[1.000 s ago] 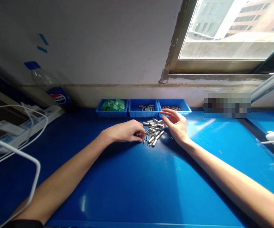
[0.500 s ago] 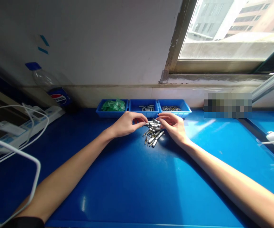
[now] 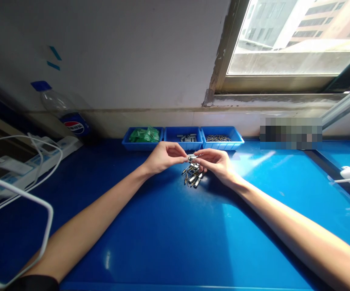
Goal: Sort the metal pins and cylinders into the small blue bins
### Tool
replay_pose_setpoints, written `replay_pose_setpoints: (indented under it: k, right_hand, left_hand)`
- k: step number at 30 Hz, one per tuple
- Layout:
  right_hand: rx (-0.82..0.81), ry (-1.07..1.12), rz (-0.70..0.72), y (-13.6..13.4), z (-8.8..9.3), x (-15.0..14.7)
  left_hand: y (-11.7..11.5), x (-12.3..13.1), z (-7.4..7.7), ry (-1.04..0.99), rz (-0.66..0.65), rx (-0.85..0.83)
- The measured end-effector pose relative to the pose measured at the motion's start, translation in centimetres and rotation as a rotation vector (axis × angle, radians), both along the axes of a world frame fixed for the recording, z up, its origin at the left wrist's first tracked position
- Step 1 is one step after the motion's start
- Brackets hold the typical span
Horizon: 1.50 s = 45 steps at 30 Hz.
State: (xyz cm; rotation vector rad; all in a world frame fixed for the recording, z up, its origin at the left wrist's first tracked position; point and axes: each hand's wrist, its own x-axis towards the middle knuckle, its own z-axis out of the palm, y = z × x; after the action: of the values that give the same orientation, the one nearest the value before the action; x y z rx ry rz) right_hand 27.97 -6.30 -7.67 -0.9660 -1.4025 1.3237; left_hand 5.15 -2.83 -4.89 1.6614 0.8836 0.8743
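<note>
A heap of small silver metal parts (image 3: 194,176) lies on the blue table (image 3: 168,230) in front of three trays. My left hand (image 3: 162,156) and my right hand (image 3: 215,162) meet just above the heap. Both pinch with thumb and forefinger at one small silver part (image 3: 192,157) held between their fingertips. The other fingers of each hand are curled. Part of the heap is hidden behind my right hand.
Three blue trays stand at the wall: the left tray (image 3: 143,139) holds green pieces, the middle tray (image 3: 184,139) silver parts, the right tray (image 3: 222,139) thin pins. A Pepsi bottle (image 3: 64,111), a power strip (image 3: 32,163) with white cables and a window sill (image 3: 284,97) surround them.
My left hand rose from the table beside the heap and moved right. My right hand closed from spread fingers into a pinch and moved left. The two now meet above the heap.
</note>
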Motion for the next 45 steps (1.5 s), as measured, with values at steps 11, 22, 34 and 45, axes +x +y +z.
replay_pose_setpoints:
  k: [11,22,34,45]
  right_hand:
    - [0.169,0.018,-0.384,1.4,-0.5,0.7]
    - [0.202,-0.037,-0.427,1.5,-0.8,0.9]
    - [0.148,-0.097,-0.24,0.7,-0.1,0.5]
    - [0.024,-0.047,-0.041,0.1,0.2,0.2]
  left_hand:
    - [-0.5,-0.1,-0.5,0.473,-0.035,0.321]
    - [-0.5,-0.7,0.2,0.643,-0.132,0.398]
    - [-0.5,0.0,0.5,0.242,0.058,0.408]
    - [-0.8,0.6,0.3,0.11,0.129,0.401]
